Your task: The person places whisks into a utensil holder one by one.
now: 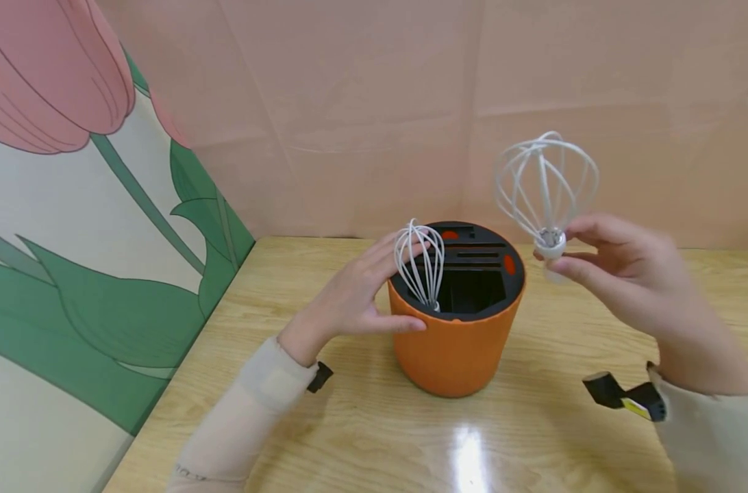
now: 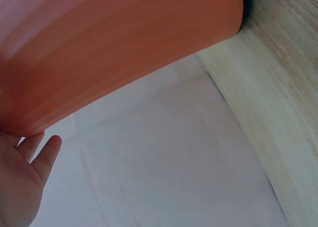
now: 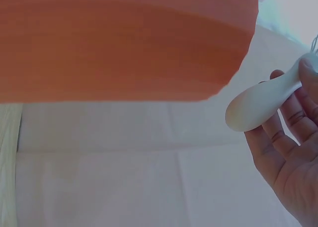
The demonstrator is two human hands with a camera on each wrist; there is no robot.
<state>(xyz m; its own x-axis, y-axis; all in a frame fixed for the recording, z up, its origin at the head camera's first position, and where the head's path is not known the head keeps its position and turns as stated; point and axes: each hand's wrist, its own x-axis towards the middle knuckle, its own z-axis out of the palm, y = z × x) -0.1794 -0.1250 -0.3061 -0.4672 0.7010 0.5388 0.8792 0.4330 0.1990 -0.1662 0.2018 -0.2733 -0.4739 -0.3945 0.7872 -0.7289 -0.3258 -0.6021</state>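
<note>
A large white balloon whisk (image 1: 546,185) is held upright to the right of the orange utensil holder (image 1: 451,356). My right hand (image 1: 633,274) grips it near the top of its handle, between thumb and fingers. In the right wrist view its smooth white handle (image 3: 263,100) runs down across the fingers. A smaller white whisk (image 1: 420,263) stands in the holder's left side, wires up, its handle hidden inside. My left hand (image 1: 364,287) rests against the holder's left rim, thumb along the front and straight fingers reaching behind the small whisk.
The holder's black slotted insert (image 1: 472,263) has a wide square opening at the front, narrow slots behind and orange-red patches. It stands on a wooden table (image 1: 337,431). A plain pinkish backdrop (image 1: 362,123) rises behind, and a tulip-patterned panel (image 1: 103,274) is at left.
</note>
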